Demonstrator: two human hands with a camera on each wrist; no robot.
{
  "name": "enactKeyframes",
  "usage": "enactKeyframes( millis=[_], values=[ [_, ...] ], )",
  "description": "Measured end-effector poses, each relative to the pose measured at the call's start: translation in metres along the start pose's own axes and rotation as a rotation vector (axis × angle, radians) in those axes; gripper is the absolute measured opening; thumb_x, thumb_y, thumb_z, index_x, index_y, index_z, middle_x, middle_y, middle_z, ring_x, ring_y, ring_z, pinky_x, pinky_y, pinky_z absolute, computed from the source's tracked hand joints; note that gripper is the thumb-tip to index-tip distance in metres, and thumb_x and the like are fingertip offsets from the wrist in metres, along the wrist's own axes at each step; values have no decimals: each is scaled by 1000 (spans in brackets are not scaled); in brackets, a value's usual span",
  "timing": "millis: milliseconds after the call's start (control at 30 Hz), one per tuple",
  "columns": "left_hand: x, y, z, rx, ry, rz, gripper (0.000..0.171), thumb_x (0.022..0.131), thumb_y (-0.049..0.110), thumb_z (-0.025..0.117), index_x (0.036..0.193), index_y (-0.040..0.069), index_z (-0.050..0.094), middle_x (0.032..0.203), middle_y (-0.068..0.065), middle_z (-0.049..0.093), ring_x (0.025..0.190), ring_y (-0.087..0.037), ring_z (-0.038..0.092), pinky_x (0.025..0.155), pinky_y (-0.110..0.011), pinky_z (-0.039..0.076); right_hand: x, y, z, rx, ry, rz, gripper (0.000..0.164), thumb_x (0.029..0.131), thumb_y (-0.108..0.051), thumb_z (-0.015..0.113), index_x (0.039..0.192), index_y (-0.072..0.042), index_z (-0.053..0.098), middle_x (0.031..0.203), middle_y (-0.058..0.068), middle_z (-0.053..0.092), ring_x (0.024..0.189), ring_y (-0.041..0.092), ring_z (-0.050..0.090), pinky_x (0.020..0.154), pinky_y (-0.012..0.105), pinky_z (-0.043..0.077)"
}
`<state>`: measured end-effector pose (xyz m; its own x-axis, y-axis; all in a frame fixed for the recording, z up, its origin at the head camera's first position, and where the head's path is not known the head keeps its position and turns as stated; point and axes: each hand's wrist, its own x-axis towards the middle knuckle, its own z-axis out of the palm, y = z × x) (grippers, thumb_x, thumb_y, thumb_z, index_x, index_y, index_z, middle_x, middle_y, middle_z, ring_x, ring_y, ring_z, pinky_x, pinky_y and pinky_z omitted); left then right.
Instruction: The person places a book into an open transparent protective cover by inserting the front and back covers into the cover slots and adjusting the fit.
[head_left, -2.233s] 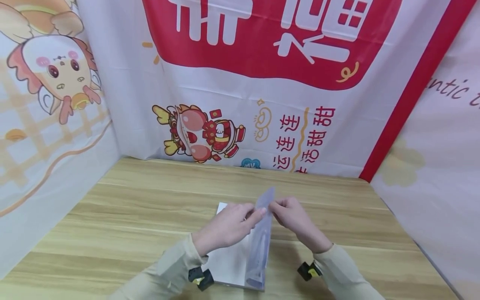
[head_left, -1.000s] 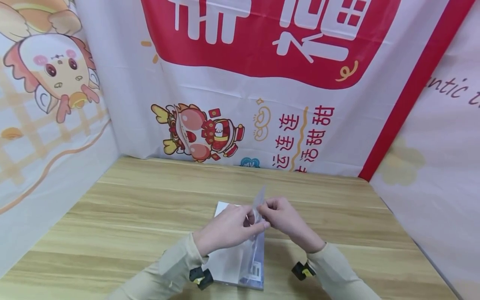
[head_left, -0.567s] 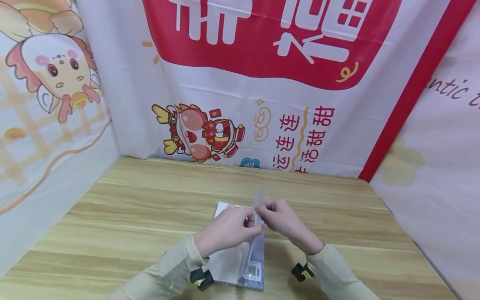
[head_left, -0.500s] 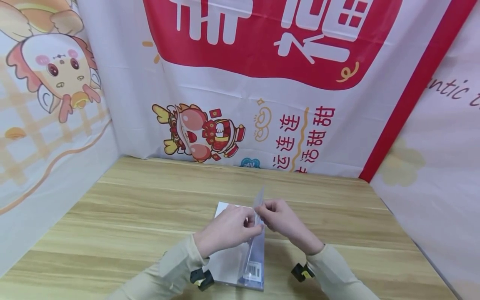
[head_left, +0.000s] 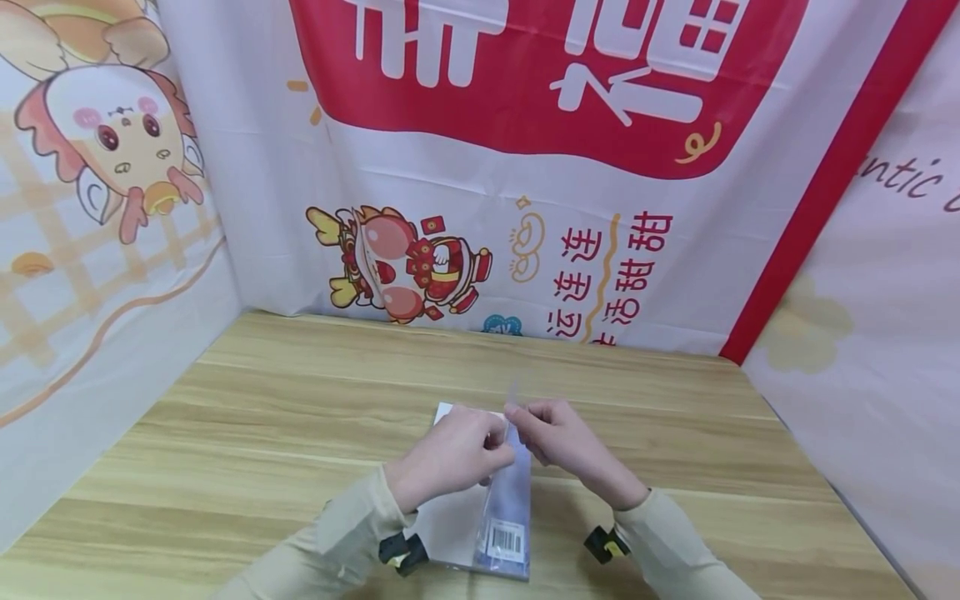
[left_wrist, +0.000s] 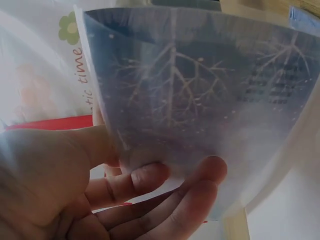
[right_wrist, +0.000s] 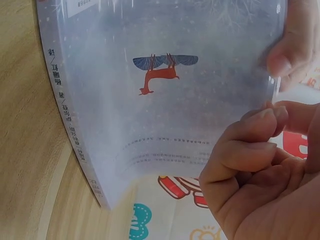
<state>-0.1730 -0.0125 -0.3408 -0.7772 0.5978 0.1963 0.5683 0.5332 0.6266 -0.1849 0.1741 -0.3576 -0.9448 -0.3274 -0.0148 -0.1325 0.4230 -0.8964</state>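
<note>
A book (head_left: 510,500) with a blue-grey, snowy cover and a clear plastic jacket lies on the table, its barcode facing up near the front. In the right wrist view the cover (right_wrist: 165,110) shows a red deer and print along the spine; bare trees show in the left wrist view. My left hand (head_left: 461,454) holds the cover's edge with bent fingers (left_wrist: 150,180). Beside it, my right hand (head_left: 562,442) pinches the edge of the raised clear jacket (head_left: 513,390) between thumb and finger. Where the jacket meets the cover is partly hidden by both hands.
A wooden table (head_left: 300,400) spreads around the book. Behind it hangs a red and white printed cloth (head_left: 420,175), with further printed cloths at the left and right. Each sleeve bears a small black wrist device (head_left: 606,544).
The clear flap has shifted left and shows less above the hands. My right hand has moved left with it. More of the blue-grey cover and its barcode now shows.
</note>
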Motion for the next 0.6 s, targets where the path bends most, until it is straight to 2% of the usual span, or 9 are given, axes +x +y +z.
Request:
enactKeyframes(
  millis=[133, 267, 467, 600],
  values=[
    [0, -1, -4, 11, -27, -36, 27, 85, 12, 56, 59, 14, 49, 55, 6, 52, 49, -4, 55, 45, -21, 44, 1, 2, -1, -10, 6, 19, 53, 96, -48, 50, 69, -2, 50, 53, 1, 39, 47, 13, 36, 45, 22, 29],
    [0, -1, -6, 33, -45, -41, 28, 85, 12, 57, 58, 14, 51, 55, 8, 53, 48, -5, 53, 43, -20, 41, 2, 6, -3, -43, -3, 28, 46, 97, -40, 53, 70, -2, 51, 55, 2, 43, 48, 13, 38, 44, 22, 29],
    [-1, -2, -7, 48, -42, -39, 27, 84, 11, 57, 57, 15, 50, 53, 8, 52, 46, -5, 50, 41, -19, 39, 4, 16, -7, -116, -70, 45, 38, 96, -31, 56, 76, 1, 56, 60, 5, 50, 50, 13, 43, 44, 22, 34],
    [-1, -3, -8, 54, -51, -58, 28, 84, 11, 57, 57, 14, 51, 52, 9, 52, 45, -5, 49, 40, -18, 36, 4, 20, -9, -233, -123, 43, 38, 95, -32, 58, 73, -1, 56, 60, 4, 51, 50, 12, 43, 45, 22, 35]
  ],
)
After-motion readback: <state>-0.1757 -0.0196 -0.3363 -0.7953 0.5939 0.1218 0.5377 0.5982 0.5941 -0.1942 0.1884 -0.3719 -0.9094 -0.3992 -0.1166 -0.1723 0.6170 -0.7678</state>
